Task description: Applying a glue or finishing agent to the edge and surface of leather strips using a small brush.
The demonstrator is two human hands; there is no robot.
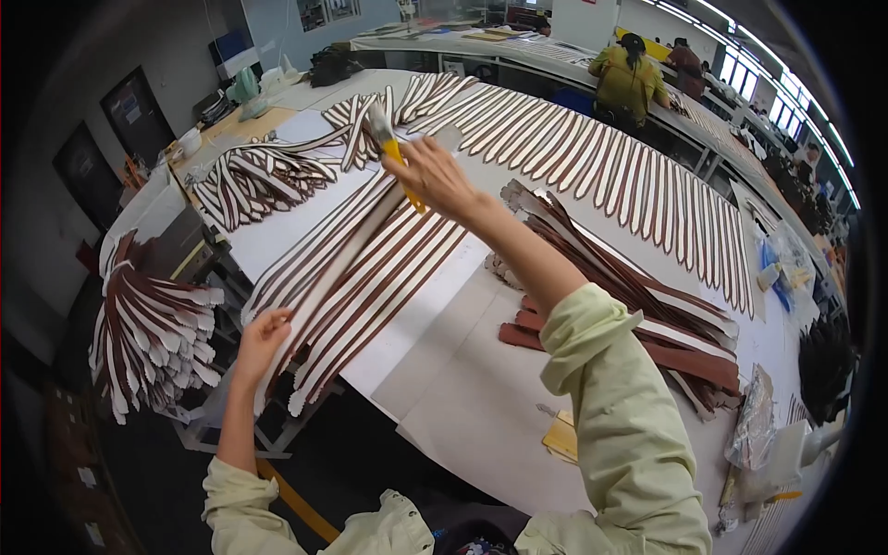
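My right hand (437,177) grips a flat paintbrush (393,149) by its yellow handle, bristles pointing away from me, above the far part of a row of long brown-and-white strips (388,267). They look like leather, lying side by side on the table, their near ends hanging past its edge. A greyish strip (350,246) slants across the row. Beside its lower part is my left hand (263,340), fingers curled together; whether they pinch the strip is unclear. Beyond the brush lies a tangled pile of similar strips (357,128).
More strips (596,159) lie fanned along the table's far side. A brown strip bundle (624,284) rests right of my forearm. At left hangs a tied bunch (156,333); another heap (260,177) lies behind. A yellow pad (560,437) and plastic bags (794,260) are at right. People (631,80) work beyond.
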